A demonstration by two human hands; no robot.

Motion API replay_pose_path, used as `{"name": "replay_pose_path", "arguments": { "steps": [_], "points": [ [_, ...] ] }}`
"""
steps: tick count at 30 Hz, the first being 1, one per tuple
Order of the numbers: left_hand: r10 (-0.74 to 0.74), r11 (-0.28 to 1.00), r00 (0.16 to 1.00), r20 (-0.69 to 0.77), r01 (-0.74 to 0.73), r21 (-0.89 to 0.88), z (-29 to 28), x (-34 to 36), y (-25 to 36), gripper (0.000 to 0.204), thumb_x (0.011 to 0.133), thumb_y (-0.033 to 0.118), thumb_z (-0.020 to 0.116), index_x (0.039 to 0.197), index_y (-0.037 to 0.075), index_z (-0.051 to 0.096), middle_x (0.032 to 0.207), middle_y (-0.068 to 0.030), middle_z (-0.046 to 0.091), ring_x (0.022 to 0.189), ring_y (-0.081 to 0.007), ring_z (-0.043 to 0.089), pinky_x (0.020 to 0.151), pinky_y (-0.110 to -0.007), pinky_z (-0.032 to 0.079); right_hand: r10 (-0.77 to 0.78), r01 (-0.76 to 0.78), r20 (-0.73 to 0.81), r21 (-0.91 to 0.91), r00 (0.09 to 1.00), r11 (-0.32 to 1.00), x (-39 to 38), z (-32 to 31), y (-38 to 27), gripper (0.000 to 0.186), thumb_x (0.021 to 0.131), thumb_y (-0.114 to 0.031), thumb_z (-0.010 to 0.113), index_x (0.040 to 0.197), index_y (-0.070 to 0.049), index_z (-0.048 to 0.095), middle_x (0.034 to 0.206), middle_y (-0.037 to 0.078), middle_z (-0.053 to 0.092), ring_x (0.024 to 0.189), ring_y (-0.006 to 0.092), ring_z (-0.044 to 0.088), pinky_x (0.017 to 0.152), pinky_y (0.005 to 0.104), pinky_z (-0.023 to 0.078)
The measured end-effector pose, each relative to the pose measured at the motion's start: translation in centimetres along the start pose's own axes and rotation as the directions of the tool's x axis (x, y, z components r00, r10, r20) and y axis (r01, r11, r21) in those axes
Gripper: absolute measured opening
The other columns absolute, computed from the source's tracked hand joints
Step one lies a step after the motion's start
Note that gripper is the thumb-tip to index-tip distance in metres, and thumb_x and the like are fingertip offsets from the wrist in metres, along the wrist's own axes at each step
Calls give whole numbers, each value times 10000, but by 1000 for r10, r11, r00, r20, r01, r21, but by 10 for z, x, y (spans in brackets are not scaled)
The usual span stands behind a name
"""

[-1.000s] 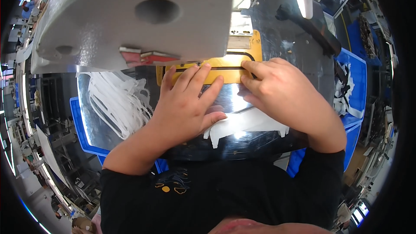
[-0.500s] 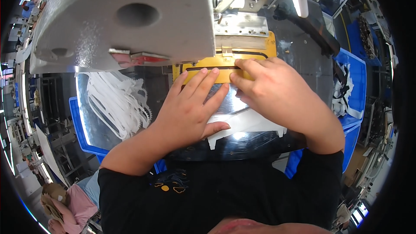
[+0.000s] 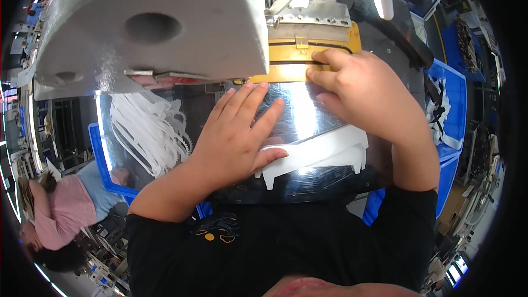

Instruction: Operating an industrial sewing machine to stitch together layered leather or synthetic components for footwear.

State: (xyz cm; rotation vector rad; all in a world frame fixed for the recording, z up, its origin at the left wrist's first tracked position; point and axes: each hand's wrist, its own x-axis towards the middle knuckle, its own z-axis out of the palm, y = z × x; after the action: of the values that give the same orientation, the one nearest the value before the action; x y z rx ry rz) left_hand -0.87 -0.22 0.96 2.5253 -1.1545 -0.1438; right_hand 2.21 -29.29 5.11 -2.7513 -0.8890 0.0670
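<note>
A flat yellow template plate (image 3: 289, 72) with dark slots lies under the metal clamp bar (image 3: 316, 14), beside the big grey machine head (image 3: 203, 49). My right hand (image 3: 357, 88) rests two outstretched fingertips on the plate's right part. Its thumb is partly tucked below. My left hand (image 3: 234, 135) is spread flat on the shiny table, fingertips close to the plate's near edge by the machine head. It holds nothing, and its thumb touches or lies just over the white flat pieces (image 3: 313, 151), which overlap near my body. The machine head hides the plate's left end.
A bundle of white strips (image 3: 146, 132) lies on the left of the metal table (image 3: 297, 187). Blue bins (image 3: 454, 104) holding white and black scraps stand at the right, and another blue bin (image 3: 99, 159) at the left. A person in pink (image 3: 66, 203) is at far left.
The yellow plate and clamp bar have shifted away and slightly right, my right hand moving with them. My left fingertips have come off the plate. More of the white pieces shows.
</note>
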Motion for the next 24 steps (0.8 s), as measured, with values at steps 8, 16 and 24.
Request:
{"name": "replay_pose_path", "arguments": {
  "steps": [8,16,24],
  "points": [
    [-62,996,995,-81,67,62,1,0,-4,759,968,548,763,1519,44,629,1562,-294,536,1451,-470,522,1236,-586,403,-3,2,-31,-27,1000,1000,6,1,8,278,903,-174,798,1145,-37,809,1221,147,759,1002,345,772,900,462,622],
    [-117,983,986,-123,132,125,2,-1,-1,759,950,550,776,1479,20,654,1449,-258,587,1391,-424,560,1178,-603,447,-24,24,-37,-2,999,1000,4,1,11,286,899,-161,797,1154,-33,808,1229,154,761,1008,359,767,903,467,621],
    [-125,977,981,-150,148,155,1,-3,-4,760,948,554,775,1475,22,648,1441,-242,586,1360,-415,574,1155,-601,462,-35,35,-52,-12,998,999,8,3,10,275,908,-160,797,1149,-29,804,1225,157,759,1021,356,766,909,461,621]
  ]
}}
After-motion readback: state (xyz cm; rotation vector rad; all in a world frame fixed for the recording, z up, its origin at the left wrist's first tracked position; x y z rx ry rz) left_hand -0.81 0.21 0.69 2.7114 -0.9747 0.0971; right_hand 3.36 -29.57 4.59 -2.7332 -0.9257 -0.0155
